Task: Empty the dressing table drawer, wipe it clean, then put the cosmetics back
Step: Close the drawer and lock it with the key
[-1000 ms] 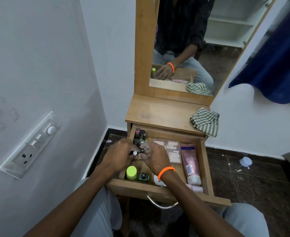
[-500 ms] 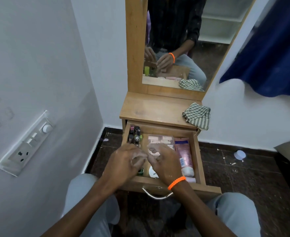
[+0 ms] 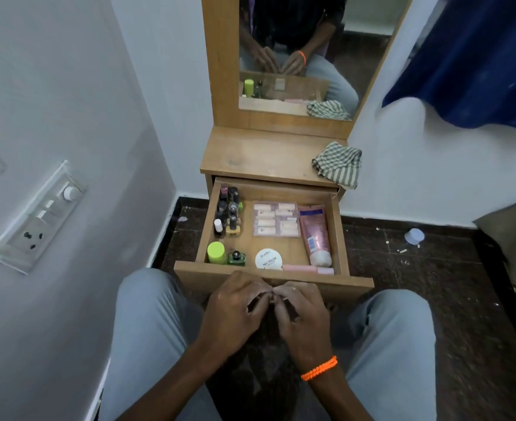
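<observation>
Drawer (image 3: pixel 273 281) of the dressing table (image 3: pixel 250 156) stood pulled out, with cosmetics inside: nail polish bottles (image 3: pixel 228 212) at the back left, a green-capped bottle (image 3: pixel 216 252) and a small green bottle (image 3: pixel 236 258) at the front left, a white round tin (image 3: pixel 268 259) at the front, a clear packet of pink strips (image 3: pixel 276 219) in the middle, and a pink tube (image 3: pixel 315 236) along the right side. A striped cloth (image 3: pixel 337 164) lay on the tabletop's right edge. Both hands met in front of the drawer, over the lap: left hand (image 3: pixel 235 311) and right hand (image 3: pixel 303 314) had curled fingers touching tip to tip, pinching something too small to identify. An orange bracelet (image 3: pixel 319 368) circled the right wrist.
</observation>
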